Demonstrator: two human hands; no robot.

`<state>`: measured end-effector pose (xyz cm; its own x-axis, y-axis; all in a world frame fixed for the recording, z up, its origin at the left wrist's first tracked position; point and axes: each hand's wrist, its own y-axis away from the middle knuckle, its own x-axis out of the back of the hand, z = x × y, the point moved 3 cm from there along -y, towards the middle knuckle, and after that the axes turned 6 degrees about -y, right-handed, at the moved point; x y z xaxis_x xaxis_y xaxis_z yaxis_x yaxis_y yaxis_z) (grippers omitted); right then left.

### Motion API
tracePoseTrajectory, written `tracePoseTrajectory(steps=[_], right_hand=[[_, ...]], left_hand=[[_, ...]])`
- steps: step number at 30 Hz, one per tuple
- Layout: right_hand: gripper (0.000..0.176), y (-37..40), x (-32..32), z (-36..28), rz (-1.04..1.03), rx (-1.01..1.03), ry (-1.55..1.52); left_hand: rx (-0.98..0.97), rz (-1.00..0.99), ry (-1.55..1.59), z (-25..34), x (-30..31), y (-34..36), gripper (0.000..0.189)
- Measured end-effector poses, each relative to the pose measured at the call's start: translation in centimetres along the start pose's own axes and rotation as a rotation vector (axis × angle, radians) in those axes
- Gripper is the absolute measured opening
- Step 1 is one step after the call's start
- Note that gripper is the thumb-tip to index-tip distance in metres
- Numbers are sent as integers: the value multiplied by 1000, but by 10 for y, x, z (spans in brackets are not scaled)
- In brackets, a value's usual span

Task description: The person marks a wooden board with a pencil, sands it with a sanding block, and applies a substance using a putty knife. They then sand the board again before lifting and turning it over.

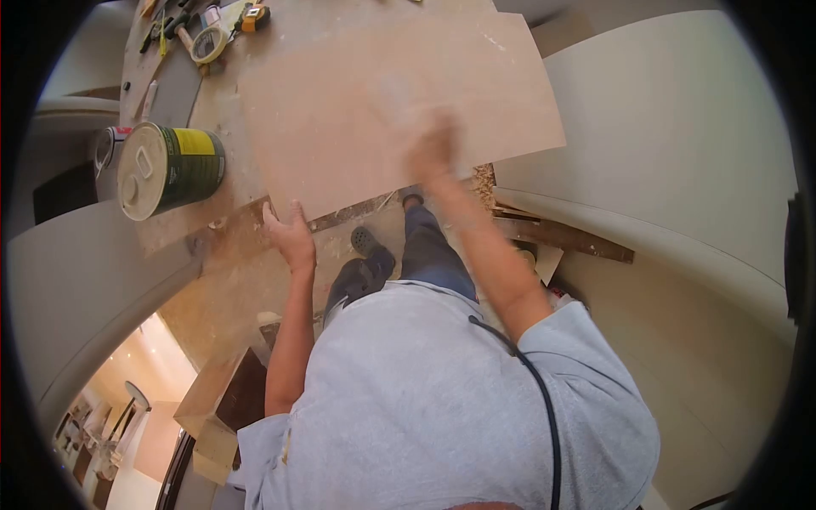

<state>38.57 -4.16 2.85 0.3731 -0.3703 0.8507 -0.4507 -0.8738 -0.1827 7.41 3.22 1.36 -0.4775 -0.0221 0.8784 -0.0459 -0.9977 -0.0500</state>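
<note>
A thin, pinkish-tan sheet (pixel 331 119), like plywood or laminate, lies on the worktable and reaches past its near edge. My left hand (pixel 291 240) is at the sheet's near left corner, its thumb and fingers gripping the edge. Over the right part of the sheet, my right hand (pixel 432 151) is smeared by motion and looks closed. A pale, blurred patch (pixel 395 93) shows just ahead of it, perhaps a flat tool; its kind cannot be made out.
On the worktable (pixel 225 115), left of the sheet, stands a green and yellow can (pixel 194 161). A smaller can (pixel 109 149) is beside it. Farther back lie a tape roll (pixel 208 44), a tape measure (pixel 252 17) and a hammer (pixel 178 25). Large pale curved panels (pixel 663 102) flank me.
</note>
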Motion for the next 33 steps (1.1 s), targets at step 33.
tracePoseTrajectory(steps=[33], right_hand=[[49,-193,-134,-66,304,100,54]], left_hand=[[521,-356,968,-31,-20,-6,38]])
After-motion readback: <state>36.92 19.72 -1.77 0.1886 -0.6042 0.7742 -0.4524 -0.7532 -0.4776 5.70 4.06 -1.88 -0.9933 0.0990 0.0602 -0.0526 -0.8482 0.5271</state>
